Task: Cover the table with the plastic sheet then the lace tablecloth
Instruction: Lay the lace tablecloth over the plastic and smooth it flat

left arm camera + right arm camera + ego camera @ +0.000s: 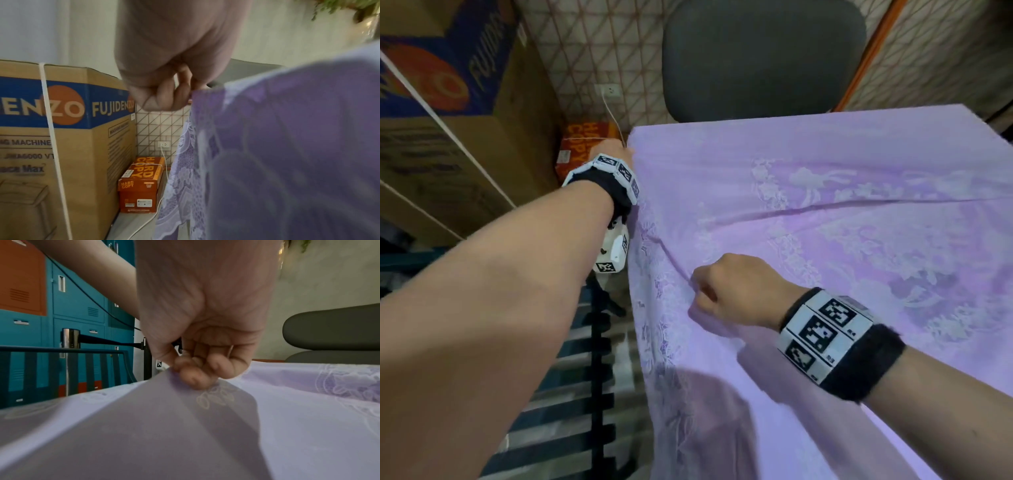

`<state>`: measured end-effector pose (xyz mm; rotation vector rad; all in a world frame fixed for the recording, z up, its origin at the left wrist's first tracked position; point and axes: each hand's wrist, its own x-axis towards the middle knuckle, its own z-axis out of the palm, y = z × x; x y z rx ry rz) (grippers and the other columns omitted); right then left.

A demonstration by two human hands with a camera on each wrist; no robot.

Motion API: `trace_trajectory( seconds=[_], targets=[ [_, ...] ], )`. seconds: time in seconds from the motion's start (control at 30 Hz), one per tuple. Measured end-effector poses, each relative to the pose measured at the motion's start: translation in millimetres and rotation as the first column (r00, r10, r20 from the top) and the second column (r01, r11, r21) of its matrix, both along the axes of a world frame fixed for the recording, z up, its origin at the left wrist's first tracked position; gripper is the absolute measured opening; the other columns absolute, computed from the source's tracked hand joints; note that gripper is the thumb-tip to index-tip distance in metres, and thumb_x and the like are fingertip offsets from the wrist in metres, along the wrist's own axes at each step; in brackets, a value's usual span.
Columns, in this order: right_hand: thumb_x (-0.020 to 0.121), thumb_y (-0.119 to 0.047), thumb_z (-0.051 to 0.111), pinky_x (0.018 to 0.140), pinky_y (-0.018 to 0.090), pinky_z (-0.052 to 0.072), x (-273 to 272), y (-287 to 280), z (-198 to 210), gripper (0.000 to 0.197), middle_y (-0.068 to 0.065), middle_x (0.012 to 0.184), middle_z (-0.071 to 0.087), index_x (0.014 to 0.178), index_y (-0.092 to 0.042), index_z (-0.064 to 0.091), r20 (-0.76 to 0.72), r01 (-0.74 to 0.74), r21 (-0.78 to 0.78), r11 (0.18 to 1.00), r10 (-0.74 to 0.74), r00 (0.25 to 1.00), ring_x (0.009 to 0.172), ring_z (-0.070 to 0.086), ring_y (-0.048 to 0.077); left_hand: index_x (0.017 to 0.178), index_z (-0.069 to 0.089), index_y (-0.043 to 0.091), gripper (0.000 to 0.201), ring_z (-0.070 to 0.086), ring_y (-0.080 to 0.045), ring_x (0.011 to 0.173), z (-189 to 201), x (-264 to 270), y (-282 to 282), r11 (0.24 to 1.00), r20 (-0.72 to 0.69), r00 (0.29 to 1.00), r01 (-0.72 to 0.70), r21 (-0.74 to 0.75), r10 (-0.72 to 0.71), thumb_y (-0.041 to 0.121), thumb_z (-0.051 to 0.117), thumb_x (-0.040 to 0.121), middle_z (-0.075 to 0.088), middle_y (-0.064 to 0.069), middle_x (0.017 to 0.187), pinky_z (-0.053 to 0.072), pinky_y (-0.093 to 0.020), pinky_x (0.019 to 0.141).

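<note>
So the lace tablecloth [825, 212] is already spread over the counter, draping off the near-left edge, with a long crease running across it left to right. Left hand [616, 150] has its grip curled tight on the cloth at the far-left corner, and right hand [729, 291] is pinching a fold nearer the front, fingers [197, 378] closed on the fabric. Looks like they're tugging it sideways to square the overhang and pull that crease flat. Can't make out the plastic sheet under it, presumably hidden beneath.
</note>
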<state>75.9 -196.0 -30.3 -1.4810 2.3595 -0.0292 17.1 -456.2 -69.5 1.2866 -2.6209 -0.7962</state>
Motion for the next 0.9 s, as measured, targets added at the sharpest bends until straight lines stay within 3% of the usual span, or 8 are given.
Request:
trace_trajectory(
  seconds=[0.2,0.33,0.4,0.47,0.57,0.77,0.83,0.9],
  targets=[
    [0.098,-0.038,0.033,0.06,0.029,0.031,-2,8,-11,0.034,0.011,0.081,0.062,0.084,-0.015,0.053,-0.042,0.019,-0.037,0.999,-0.02,0.999,0.076,0.057,0.033,0.114,0.062,0.006,0.066,0.058,-0.038,0.111,-8,-11,-10,0.994,0.053,0.998,-0.049,0.102,0.044,0.057,0.026,0.092,0.062,-0.017,0.116,0.042,-0.042,0.101],
    [0.1,-0.036,0.031,0.061,0.032,0.031,-28,7,-20,0.018,0.012,0.099,0.067,0.091,-0.019,0.032,-0.072,0.239,-0.139,0.961,-0.251,0.965,0.092,0.063,0.036,0.116,0.061,0.0,0.058,0.056,-0.037,0.099,-11,-35,-18,0.989,0.034,0.999,-0.034,0.142,0.029,0.046,0.03,0.098,0.062,-0.023,0.119,0.039,-0.035,0.089],
    [0.1,-0.035,0.031,0.062,0.032,0.033,-42,8,-25,0.019,0.009,0.103,0.067,0.103,-0.017,0.036,-0.084,0.301,-0.115,0.947,-0.311,0.947,0.094,0.064,0.034,0.119,0.059,-0.001,0.053,0.048,-0.031,0.088,-12,-47,-22,0.988,0.048,0.999,-0.025,0.151,0.018,0.041,0.031,0.1,0.06,-0.022,0.11,0.034,-0.032,0.081],
    [0.099,-0.034,0.032,0.063,0.032,0.034,-51,6,-31,0.027,0.008,0.106,0.067,0.117,-0.014,0.037,-0.11,0.304,-0.096,0.948,-0.313,0.943,0.094,0.064,0.033,0.126,0.054,-0.001,0.046,0.051,-0.033,0.096,-14,-57,-24,0.99,0.049,0.999,0.013,0.139,-0.02,0.03,0.031,0.102,0.056,-0.02,0.109,0.037,-0.034,0.084],
    [0.099,-0.032,0.032,0.062,0.032,0.033,-60,2,-36,0.029,0.012,0.101,0.067,0.12,-0.013,0.036,-0.143,0.239,-0.059,0.969,-0.245,0.959,0.091,0.063,0.035,0.134,0.048,0.001,0.039,0.047,-0.037,0.128,-11,-62,-26,0.998,0.051,0.998,0.029,0.047,-0.032,0.017,0.031,0.103,0.05,-0.022,0.137,0.037,-0.045,0.106],
    [0.098,-0.03,0.036,0.06,0.034,0.033,-69,1,-35,0.026,0.01,0.075,0.048,0.117,-0.013,0.04,-0.105,0.234,-0.049,0.971,-0.238,0.966,0.067,0.04,0.031,0.13,0.051,0.002,0.037,0.047,-0.034,0.126,-12,-80,-31,0.997,0.054,0.996,0.065,0.031,-0.067,0.012,0.034,0.099,0.051,-0.019,0.133,0.047,-0.038,0.099],
    [0.098,-0.03,0.035,0.061,0.034,0.034,-68,2,-35,0.025,0.009,0.075,0.049,0.117,-0.013,0.039,-0.1,0.233,-0.036,0.972,-0.236,0.967,0.067,0.04,0.03,0.132,0.047,0.002,0.039,0.045,-0.034,0.128,-20,-79,-28,0.999,0.076,0.997,0.031,-0.013,-0.03,0.017,0.032,0.099,0.049,-0.018,0.135,0.046,-0.039,0.087],
    [0.098,-0.029,0.034,0.061,0.035,0.036,-67,5,-35,0.024,0.013,0.081,0.059,0.116,-0.012,0.039,-0.086,0.227,-0.04,0.973,-0.229,0.97,0.067,0.042,0.031,0.139,0.041,0.002,0.062,0.042,-0.038,0.133,-24,-65,-24,0.996,0.017,0.998,-0.064,0.054,0.063,0.043,0.03,0.093,0.044,-0.022,0.142,0.039,-0.042,0.105]
  ],
)
